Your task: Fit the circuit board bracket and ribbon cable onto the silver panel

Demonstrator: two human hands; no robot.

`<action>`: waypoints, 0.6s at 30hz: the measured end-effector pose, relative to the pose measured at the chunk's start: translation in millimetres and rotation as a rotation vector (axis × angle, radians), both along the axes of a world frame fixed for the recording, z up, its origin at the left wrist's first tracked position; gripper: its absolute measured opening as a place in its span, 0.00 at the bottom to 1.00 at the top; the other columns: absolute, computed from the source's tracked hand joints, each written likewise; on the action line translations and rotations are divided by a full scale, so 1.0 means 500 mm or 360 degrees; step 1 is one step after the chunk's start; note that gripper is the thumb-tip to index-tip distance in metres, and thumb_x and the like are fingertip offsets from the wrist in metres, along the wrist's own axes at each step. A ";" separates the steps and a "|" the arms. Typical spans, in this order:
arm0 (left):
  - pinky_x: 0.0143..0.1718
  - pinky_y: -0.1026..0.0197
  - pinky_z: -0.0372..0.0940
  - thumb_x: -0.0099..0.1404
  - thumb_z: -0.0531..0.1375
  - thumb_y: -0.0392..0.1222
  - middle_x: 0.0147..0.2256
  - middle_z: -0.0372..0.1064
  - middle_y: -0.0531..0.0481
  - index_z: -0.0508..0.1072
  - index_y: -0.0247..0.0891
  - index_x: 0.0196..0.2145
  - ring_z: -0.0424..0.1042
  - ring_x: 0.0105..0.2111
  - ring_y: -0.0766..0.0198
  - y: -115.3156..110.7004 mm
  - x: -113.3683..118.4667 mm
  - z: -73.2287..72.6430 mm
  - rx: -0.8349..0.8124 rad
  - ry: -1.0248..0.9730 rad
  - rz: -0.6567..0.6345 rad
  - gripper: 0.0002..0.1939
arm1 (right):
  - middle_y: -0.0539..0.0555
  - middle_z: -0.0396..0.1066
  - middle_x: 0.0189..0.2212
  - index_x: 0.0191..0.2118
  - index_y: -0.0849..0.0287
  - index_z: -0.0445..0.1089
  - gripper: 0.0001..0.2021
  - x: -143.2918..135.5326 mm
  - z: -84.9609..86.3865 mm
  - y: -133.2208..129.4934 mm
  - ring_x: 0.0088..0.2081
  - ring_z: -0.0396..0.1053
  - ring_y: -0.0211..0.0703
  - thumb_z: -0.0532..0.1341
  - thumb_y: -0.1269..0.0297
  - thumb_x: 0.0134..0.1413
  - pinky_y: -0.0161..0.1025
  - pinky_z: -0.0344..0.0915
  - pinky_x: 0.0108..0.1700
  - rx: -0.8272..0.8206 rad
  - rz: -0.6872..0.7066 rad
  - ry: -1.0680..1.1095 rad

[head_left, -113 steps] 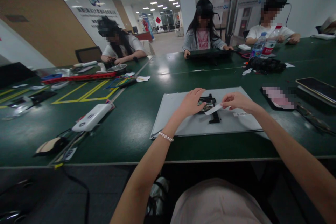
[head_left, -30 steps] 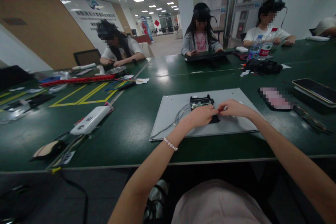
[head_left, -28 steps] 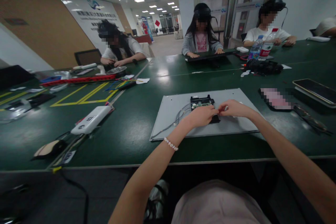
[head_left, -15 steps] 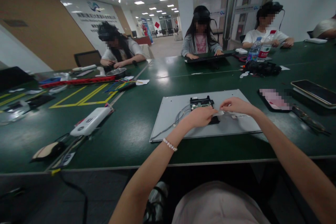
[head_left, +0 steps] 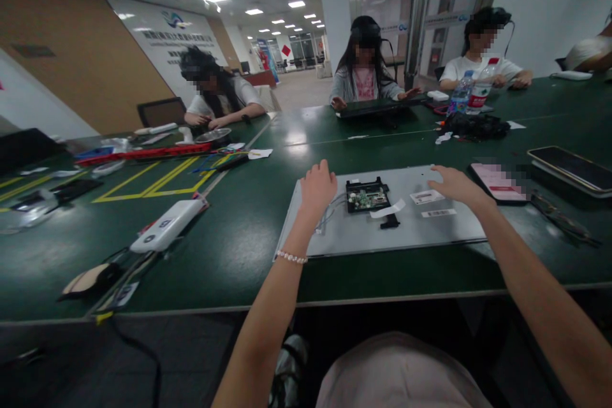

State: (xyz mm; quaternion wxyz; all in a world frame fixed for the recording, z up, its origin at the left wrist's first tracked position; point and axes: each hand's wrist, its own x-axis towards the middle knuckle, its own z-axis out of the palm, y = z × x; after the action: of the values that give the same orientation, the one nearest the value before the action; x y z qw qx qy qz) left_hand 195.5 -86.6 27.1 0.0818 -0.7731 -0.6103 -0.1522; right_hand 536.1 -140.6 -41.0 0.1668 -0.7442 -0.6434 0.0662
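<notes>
- Head cam: L hand [head_left: 318, 190], R hand [head_left: 459, 186] apart, over gray panel [head_left: 354, 241]
- R spread; L grip, can't tell
- btwn: circuit bd. [head_left: 367, 197], white strip [head_left: 388, 209]

There are two hands of the wearer, a left hand [head_left: 318, 191] and a right hand [head_left: 459, 188], and one bracelet [head_left: 291, 257]. One grey panel [head_left: 363, 239] carries one circuit board [head_left: 370, 196], one white strip [head_left: 388, 209], one small black piece [head_left: 391, 222] and two labels: an upper label [head_left: 426, 196] and a lower label [head_left: 438, 213]. Bottles number two: a blue-capped bottle [head_left: 460, 94] and a red-capped bottle [head_left: 479, 95]. One metal bowl [head_left: 213, 136] shows. Other people number four, one cut off by the right edge.
</notes>
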 end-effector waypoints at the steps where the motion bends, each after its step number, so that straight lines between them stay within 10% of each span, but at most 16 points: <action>1: 0.49 0.50 0.61 0.70 0.46 0.41 0.48 0.69 0.35 0.63 0.32 0.54 0.69 0.50 0.50 0.011 -0.019 -0.001 -0.0097 -0.0002 0.0134 0.19 | 0.69 0.66 0.56 0.62 0.68 0.60 0.30 0.000 -0.001 0.000 0.55 0.66 0.60 0.54 0.55 0.58 0.48 0.63 0.53 -0.0037 0.0001 0.0024; 7: 0.53 0.39 0.55 0.68 0.46 0.42 0.52 0.68 0.32 0.64 0.33 0.53 0.66 0.54 0.45 0.049 -0.095 -0.008 -0.0603 -0.0014 0.0389 0.20 | 0.68 0.68 0.54 0.63 0.65 0.58 0.31 -0.016 0.014 -0.011 0.53 0.68 0.60 0.53 0.51 0.59 0.49 0.63 0.53 -0.0089 -0.0027 0.0219; 18: 0.58 0.28 0.41 0.68 0.42 0.50 0.62 0.56 0.33 0.51 0.37 0.66 0.52 0.63 0.39 0.039 -0.068 -0.028 -0.0912 0.0210 0.0251 0.31 | 0.67 0.70 0.53 0.61 0.66 0.62 0.28 -0.007 0.013 -0.014 0.53 0.68 0.61 0.53 0.54 0.59 0.50 0.63 0.54 -0.0041 -0.0114 0.0127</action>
State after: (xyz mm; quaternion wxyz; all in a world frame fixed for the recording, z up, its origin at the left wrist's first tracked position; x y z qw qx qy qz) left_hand 161.5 -67.0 13.4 -0.0887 -0.7232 -0.6799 0.0835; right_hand 532.7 -147.7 -34.3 0.1850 -0.7656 -0.6084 0.0980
